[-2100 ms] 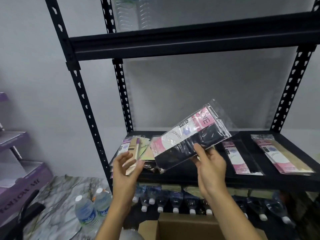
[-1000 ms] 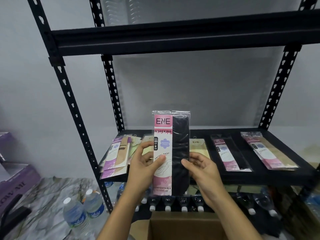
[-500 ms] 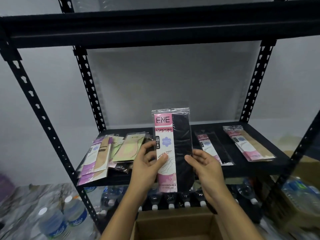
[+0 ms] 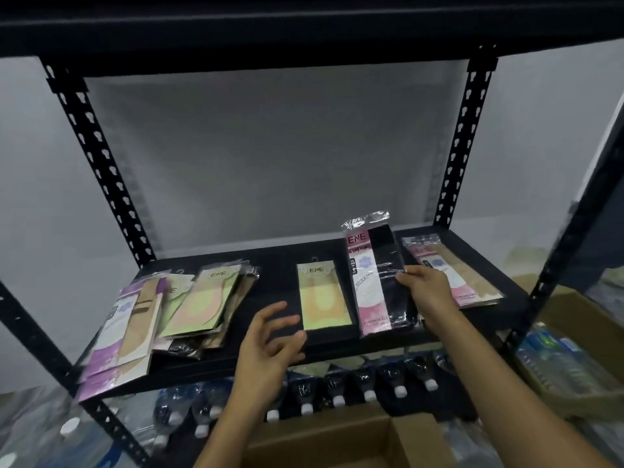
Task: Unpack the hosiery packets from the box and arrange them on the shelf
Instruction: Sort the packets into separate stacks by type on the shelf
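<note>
My right hand (image 4: pixel 427 288) holds the right edge of a pink-and-black stocking packet (image 4: pixel 374 282) that lies on the black shelf (image 4: pixel 277 275), over another black packet. My left hand (image 4: pixel 273 336) hovers in front of the shelf edge, fingers spread, holding nothing. A yellow-green packet (image 4: pixel 322 295) lies left of the held one. A pink-and-beige packet (image 4: pixel 452 265) lies to its right. On the shelf's left end sit a loose pile of green packets (image 4: pixel 202 302) and purple-and-tan packets (image 4: pixel 125 325). The open cardboard box (image 4: pixel 341 444) stands below my arms.
Water bottles (image 4: pixel 337 386) lie in a row on the lower shelf under the packets. More bottles sit in a carton (image 4: pixel 567 363) at the right and on the floor at the left. Black perforated uprights (image 4: pixel 98 157) frame the shelf; a beam crosses overhead.
My right hand has carried the pink-and-black packet to the right and laid it on the shelf. My left hand has let go of it and now hovers free.
</note>
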{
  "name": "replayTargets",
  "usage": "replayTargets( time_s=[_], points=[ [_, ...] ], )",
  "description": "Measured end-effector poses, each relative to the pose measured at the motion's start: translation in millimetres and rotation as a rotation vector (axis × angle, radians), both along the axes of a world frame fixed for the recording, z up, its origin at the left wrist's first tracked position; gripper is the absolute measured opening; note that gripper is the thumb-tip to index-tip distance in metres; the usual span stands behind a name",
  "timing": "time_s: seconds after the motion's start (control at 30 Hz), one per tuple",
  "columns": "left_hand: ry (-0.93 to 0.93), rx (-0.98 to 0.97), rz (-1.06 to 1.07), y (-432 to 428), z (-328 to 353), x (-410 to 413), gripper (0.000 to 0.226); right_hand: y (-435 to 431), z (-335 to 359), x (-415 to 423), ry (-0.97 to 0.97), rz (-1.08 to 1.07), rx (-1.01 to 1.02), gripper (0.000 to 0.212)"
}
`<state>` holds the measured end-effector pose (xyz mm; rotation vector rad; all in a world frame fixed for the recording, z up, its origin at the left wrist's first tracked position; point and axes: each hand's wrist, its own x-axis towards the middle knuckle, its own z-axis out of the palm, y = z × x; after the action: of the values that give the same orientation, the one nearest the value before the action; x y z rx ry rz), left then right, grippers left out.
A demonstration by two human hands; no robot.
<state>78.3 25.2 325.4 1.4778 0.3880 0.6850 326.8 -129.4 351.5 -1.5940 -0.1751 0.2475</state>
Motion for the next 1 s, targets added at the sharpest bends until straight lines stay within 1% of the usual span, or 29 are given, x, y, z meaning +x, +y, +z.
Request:
replayTargets(
  time_s=[0.1,0.17,0.23,0.3,0.37,0.43,0.53,0.57,0.63,0.7,0.8,0.93,1.0],
  points=[
    [0.017,0.000,-0.003,3.9,-9.1,0.8,0.044,9.2,-8.2,29.0,0.025,-0.026,-0.090,0.016],
    [0.027,-0.002,-0.006,8.7,-14.8,0.0,0.042,13.9,-13.8,45.2,0.014,-0.035,-0.165,0.016],
    [0.031,-0.002,0.002,13.6,-19.8,-1.3,0.043,16.9,-18.9,56.9,-0.033,-0.061,-0.292,0.014],
    [0.029,-0.001,0.011,17.2,-22.0,-2.1,0.043,17.9,-21.6,61.0,-0.108,-0.077,-0.435,0.004],
    [0.025,-0.001,0.021,19.9,-22.4,-1.6,0.043,18.7,-25.4,63.0,-0.176,-0.081,-0.558,0.006],
    [0.025,0.003,0.025,21.5,-22.0,-0.7,0.041,19.2,-29.8,62.2,-0.216,-0.073,-0.628,0.018],
    [0.024,0.012,0.026,23.1,-19.4,-1.3,0.039,19.1,-31.4,55.7,-0.259,-0.113,-0.661,0.032],
    [0.024,0.018,0.028,23.9,-18.1,-2.7,0.039,19.5,-30.5,51.3,-0.277,-0.130,-0.656,0.035],
    [0.023,0.031,0.036,27.0,-14.9,-6.3,0.037,23.4,-28.5,39.3,-0.316,-0.135,-0.590,0.034],
    [0.014,0.037,0.069,34.3,-11.0,-11.2,0.033,32.1,-27.1,20.7,-0.325,-0.089,-0.482,0.027],
    [-0.004,0.051,0.161,51.6,-2.3,-22.6,0.033,53.7,-25.9,-15.0,-0.315,0.012,-0.340,0.017],
    [0.004,0.051,0.263,80.6,8.5,-42.3,0.031,98.4,-25.0,-64.0,-0.200,0.159,-0.155,0.011],
    [0.019,0.058,0.320,96.2,12.0,-53.3,0.030,121.8,-24.9,-87.4,-0.175,0.208,-0.094,0.008]
  ],
)
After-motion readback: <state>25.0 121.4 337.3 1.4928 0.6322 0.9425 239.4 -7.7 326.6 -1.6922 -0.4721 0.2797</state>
